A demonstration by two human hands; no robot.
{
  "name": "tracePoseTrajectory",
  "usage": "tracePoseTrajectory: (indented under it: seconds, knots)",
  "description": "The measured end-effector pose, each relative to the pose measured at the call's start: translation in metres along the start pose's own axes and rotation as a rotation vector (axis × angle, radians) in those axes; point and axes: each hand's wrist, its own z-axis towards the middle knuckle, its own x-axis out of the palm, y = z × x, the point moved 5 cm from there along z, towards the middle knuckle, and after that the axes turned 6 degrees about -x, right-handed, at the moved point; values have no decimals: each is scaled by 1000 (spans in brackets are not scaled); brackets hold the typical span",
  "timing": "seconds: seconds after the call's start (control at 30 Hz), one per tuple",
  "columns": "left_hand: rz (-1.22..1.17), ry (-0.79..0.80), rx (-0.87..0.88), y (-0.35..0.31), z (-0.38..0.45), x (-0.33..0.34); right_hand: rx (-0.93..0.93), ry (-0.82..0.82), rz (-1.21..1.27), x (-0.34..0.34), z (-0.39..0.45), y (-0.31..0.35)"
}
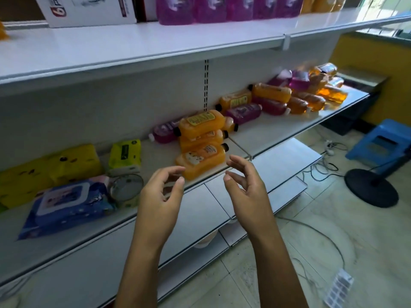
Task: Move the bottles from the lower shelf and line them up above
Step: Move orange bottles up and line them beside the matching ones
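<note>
Left hand (159,196) and right hand (246,190): grip loose, fingers relaxed, holding nothing, just before an orange bottle (201,160). Bottles stacked flat on lower shelf (266,133); purple bottles (222,7) upright above.

orange and purple bottles (201,161) — lying flat, heaped on lower shelf (278,132)

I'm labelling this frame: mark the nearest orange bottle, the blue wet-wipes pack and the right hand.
nearest orange bottle (201,161): head view, on its label.
blue wet-wipes pack (66,202): head view, on its white lid.
right hand (246,190): head view, on the palm.
</note>
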Motion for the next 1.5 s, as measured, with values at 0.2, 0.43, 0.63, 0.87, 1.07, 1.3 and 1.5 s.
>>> tracePoseTrajectory:
  seconds: [0.2, 0.43, 0.63, 0.87, 1.07, 1.3, 1.5]
  knots:
    - [127, 57, -85, 1, 11, 58, 39, 57, -17, -39, 22, -22]
    - [360, 105, -177, 17, 4, 117, 142, 190, -83, -51, 43, -54]
    - [480, 27, -188, 43, 37, 97, 200, 249, -136, -29, 63, -85]
    - [602, 197, -235, 78, 95, 82, 202, 185, -194, 4, 108, -95]
    - [745, 374, -234, 99, 125, 87, 215, 95, -208, 23, 133, -109]
    - [852, 422, -226, 97, 142, 90, 234, -16, -162, 32, 134, -116]
    - [572, 344, -233, 95, 135, 94, 267, -75, -52, 27, 132, -116]
